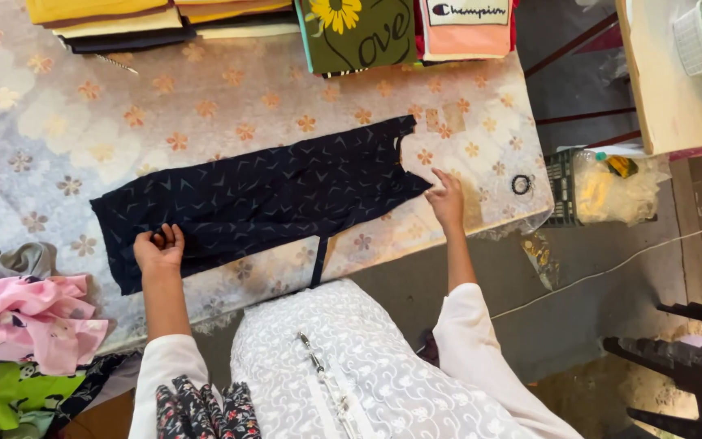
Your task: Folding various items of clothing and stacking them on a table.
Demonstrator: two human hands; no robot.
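nearest the lens: the person's white patterned top (367,366), with a dark floral cloth (205,410) over the left forearm, likely parked there to keep both hands free.

dark garment (262,199): navy with a small pale print, laid flat and lengthwise on the table (58,130), which carries a floral cover. it lies near the front edge, within easy arm's reach. a thin strap (318,260) trails from its lower edge over the table front.

left hand (158,248): fingers curled, pinching the garment's near edge toward its left end. the grip looks set to hold that end taut.

right hand (448,199): fingers together and flat, tips pressed at the garment's right end beside a notched cut. the palm rests on the cover. this pins the cloth so it stays smooth between the two hands.

surroundings: folded stacks (164,18) of yellow, cream and dark cloth line the far edge, with a green printed piece (359,32) and a pink one (469,28) beside them. a loose heap of pink and green clothes (26,325) sits at the left. a small black ring (522,184), possibly a hair tie, lies right of the right hand, apart from it. off the table stand a crate with a plastic bag (615,187) and a dark chair (692,358).
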